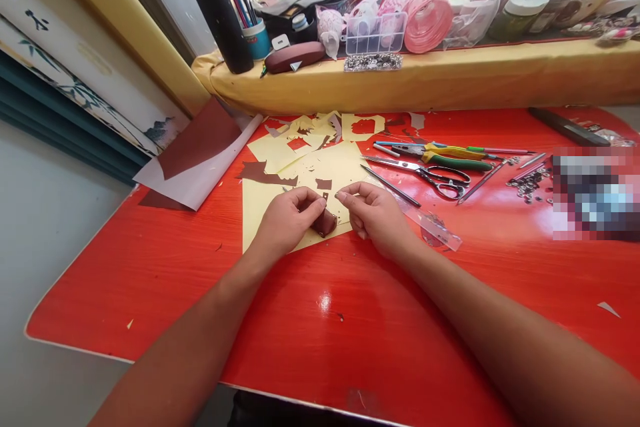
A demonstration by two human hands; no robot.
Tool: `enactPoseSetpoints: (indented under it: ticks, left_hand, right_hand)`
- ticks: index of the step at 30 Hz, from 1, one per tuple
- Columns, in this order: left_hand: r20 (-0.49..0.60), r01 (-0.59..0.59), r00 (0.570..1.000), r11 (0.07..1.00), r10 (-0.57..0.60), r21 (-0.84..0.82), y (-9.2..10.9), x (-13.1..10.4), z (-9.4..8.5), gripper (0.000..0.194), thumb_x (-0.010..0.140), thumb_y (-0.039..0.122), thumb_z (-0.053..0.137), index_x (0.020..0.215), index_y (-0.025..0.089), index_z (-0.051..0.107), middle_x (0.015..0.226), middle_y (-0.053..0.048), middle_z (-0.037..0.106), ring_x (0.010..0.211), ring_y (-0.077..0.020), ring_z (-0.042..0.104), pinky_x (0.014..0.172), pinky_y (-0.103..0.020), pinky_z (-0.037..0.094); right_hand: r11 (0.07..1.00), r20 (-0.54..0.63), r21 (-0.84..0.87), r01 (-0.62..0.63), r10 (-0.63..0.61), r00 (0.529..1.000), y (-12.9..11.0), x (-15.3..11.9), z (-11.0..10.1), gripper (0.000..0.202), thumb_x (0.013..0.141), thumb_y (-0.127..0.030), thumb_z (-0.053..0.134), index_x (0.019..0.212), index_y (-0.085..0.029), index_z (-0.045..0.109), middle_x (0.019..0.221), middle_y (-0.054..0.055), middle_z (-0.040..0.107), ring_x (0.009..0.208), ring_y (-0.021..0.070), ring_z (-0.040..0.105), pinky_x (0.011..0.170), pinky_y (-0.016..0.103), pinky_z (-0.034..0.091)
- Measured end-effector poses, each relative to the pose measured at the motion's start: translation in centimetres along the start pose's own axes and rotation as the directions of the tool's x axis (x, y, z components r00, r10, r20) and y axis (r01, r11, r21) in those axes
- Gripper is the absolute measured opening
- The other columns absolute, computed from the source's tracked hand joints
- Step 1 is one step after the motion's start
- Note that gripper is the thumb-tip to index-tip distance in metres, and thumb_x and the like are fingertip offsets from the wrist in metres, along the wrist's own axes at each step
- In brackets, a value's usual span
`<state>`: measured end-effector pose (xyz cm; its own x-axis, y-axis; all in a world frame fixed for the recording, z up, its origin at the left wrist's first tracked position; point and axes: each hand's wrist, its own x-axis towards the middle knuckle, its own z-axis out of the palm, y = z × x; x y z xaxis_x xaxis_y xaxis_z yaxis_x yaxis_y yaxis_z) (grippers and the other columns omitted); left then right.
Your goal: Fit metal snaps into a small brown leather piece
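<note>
A small brown leather piece [326, 223], folded like a pouch with a narrow tab standing up, is pinched in my left hand [287, 219] above the yellow paper. My right hand [374, 215] is just to its right, thumb and forefinger pressed together on a tiny item, perhaps metal, too small to name. A gap separates the fingertips of the two hands. Yellow paper sheets [257, 213] lie beneath, with brown offcuts [267, 175] scattered over them. Beyond my right hand are a grey pencil [391, 185] and a clear ruler [440, 230].
Scissors [425, 172], pliers [445, 156] and loose metal fasteners [533, 187] lie to the right on the red table [320, 320]. A rolled brown sheet [200, 140] rests at the left. Along the back ledge stand a black cylinder [215, 10] and a clear divided box [376, 33].
</note>
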<state>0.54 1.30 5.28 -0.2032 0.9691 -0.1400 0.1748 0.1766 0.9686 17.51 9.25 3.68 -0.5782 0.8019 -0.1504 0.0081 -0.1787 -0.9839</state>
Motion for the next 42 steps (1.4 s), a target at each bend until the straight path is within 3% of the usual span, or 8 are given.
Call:
enactPoseSetpoints:
  ticks: [12,28,37,42]
  left_hand:
    - [-0.005,-0.039,0.999,0.997,0.039,-0.073,0.0,-0.2,0.3,0.017,0.090,0.035,0.074,0.088,0.020,0.066,0.064,0.002,0.067,0.061,-0.0156,0.064,0.066,-0.032,0.055]
    - [0.014,-0.007,1.000,1.000,0.007,0.008,0.3,-0.3,0.1,0.023,0.090,0.040,0.075,0.083,0.018,0.073,0.072,-0.002,0.073,0.065,-0.0166,0.067,0.068,-0.032,0.055]
    - [0.017,-0.033,0.999,0.998,0.032,0.044,0.6,-0.4,0.1,0.021,0.094,0.034,0.071,0.080,0.019,0.075,0.068,0.000,0.070,0.065,-0.0146,0.066,0.067,-0.027,0.055]
    - [0.003,-0.059,0.998,0.996,0.059,0.066,0.5,-0.5,0.1,0.017,0.094,0.033,0.072,0.085,0.019,0.076,0.067,0.000,0.070,0.064,-0.0147,0.066,0.065,-0.027,0.055]
  right_hand:
    - [0.997,0.011,-0.078,0.025,-0.024,1.000,-0.1,-0.3,0.3,0.031,0.089,-0.051,0.074,0.090,-0.022,0.063,0.045,-0.009,0.049,0.037,0.0107,0.041,0.042,0.025,0.031]
    - [0.976,-0.088,-0.206,0.068,-0.087,0.992,0.5,-0.7,0.7,0.025,0.093,-0.045,0.070,0.087,-0.021,0.066,0.050,-0.007,0.048,0.044,0.0115,0.042,0.046,0.026,0.032]
    - [0.932,-0.071,-0.332,0.144,-0.177,0.982,0.8,-0.8,1.0,0.021,0.093,-0.040,0.067,0.088,-0.020,0.067,0.053,-0.007,0.049,0.049,0.0118,0.044,0.051,0.026,0.034]
    - [0.941,-0.056,-0.308,0.143,-0.168,0.984,0.8,-0.8,0.9,0.023,0.094,-0.044,0.069,0.093,-0.020,0.068,0.053,-0.008,0.047,0.048,0.0115,0.044,0.051,0.026,0.033]
